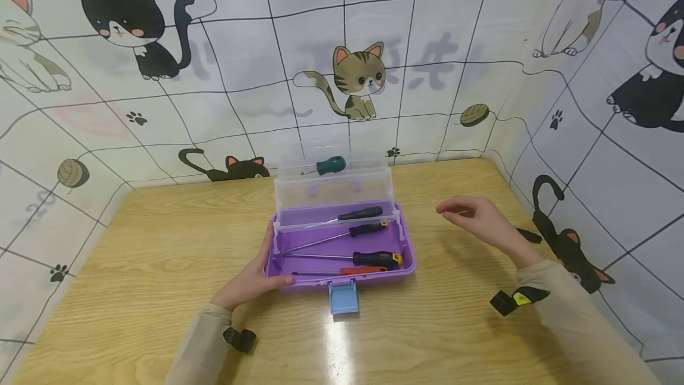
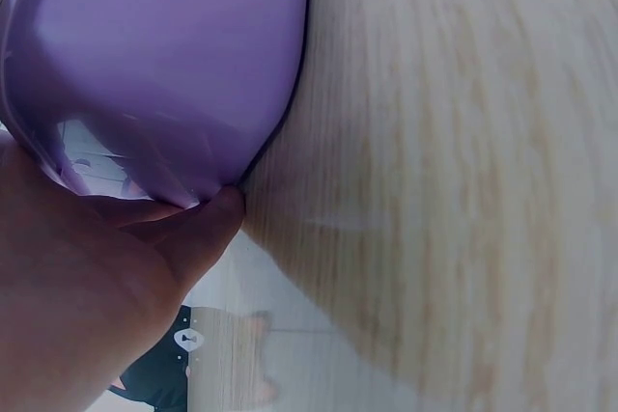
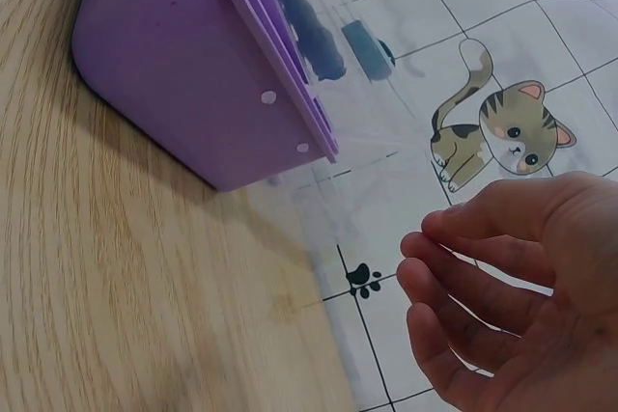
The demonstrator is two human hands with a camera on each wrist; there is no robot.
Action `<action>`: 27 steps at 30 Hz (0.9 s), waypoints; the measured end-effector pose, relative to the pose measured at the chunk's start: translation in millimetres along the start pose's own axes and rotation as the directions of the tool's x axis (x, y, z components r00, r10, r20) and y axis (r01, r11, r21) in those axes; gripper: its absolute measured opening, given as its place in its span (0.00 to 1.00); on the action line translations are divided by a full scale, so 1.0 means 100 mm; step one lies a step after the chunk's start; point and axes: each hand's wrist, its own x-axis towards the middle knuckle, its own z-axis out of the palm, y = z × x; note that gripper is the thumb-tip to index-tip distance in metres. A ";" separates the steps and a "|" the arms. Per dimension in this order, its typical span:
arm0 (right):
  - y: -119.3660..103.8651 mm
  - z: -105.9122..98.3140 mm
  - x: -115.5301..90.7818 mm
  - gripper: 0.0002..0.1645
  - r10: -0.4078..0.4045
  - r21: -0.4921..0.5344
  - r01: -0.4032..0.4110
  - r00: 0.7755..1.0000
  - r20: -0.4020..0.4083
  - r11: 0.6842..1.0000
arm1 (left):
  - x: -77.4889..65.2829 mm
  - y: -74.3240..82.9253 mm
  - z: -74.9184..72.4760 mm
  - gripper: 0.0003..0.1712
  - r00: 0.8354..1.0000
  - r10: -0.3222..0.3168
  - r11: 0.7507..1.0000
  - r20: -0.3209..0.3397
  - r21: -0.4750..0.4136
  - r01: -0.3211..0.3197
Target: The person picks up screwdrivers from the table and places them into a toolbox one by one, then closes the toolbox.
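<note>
1. Purple toolbox (image 1: 410,257): sits mid-table, flat on its base, clear lid (image 1: 299,192) raised at the back, blue latch (image 1: 344,297) hanging down in front.
2. Inside, front to back, handles all to the right: orange screwdriver (image 1: 363,270), thick black-and-yellow screwdriver (image 1: 377,260), thinner black-and-yellow screwdriver (image 1: 369,229), black screwdriver (image 1: 360,213) (rearmost one, shaft hard to see).
3. Green screwdriver (image 1: 331,164): up at the lid, handle right, its tip to the left.
4. Left hand (image 1: 255,278): clamped on the toolbox's left end, thumb on the front rim by the corner, fingers along the side wall.
5. Right hand (image 1: 478,221): raised right of the toolbox, apart from it; nothing in it, fingers loosely bent (right wrist view: thumb near the index fingertip, can't tell if touching).
6. Dark object (image 1: 529,234): beside the right wrist, partly hidden, can't tell what.
7. Black wrist cameras (image 1: 240,340) on both beige sleeves (image 1: 200,340).
8. Wooden table (image 1: 187,242); cat-print sheet (image 1: 230,46) around it.
</note>
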 end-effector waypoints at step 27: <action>0.35 -0.12 -0.16 0.18 0.100 -0.053 -0.100 0.995 -0.006 0.994 | 0.01 -0.01 0.00 0.71 1.000 0.006 1.000 0.003 0.006 -0.006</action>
